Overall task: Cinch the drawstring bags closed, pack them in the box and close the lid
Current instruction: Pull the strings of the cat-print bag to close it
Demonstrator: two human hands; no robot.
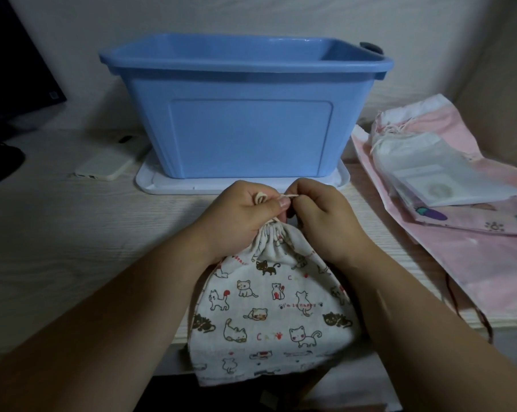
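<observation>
1. The bag (269,307) lies flat on the surface (73,248) straight in front of the person. Its bottom hangs over the near edge and its gathered neck points at the box (245,129). Lying this way, the mouth is within easy reach of both hands.
2. The left hand (245,208) is curled tight on a loop of the cord (290,197), with the thumb pressed on top, right above the neck.
3. The right hand (325,212) pinches the cord just beside the left thumb, with the fingers curled in. The two hands are nearly touching, and the short run of cord between them looks taut, so I judge they are pulling or knotting it.
4. The neck is puckered shut directly under the knuckles, so the cinch looks about done.
5. The box stands open just beyond the hands, ready to take the bag. It sits on the white lid (150,185), probably parked there until packing ends.
6. The other bags (423,171) are heaped to the right, well apart from either hand. Whether they are cinched I cannot tell.
</observation>
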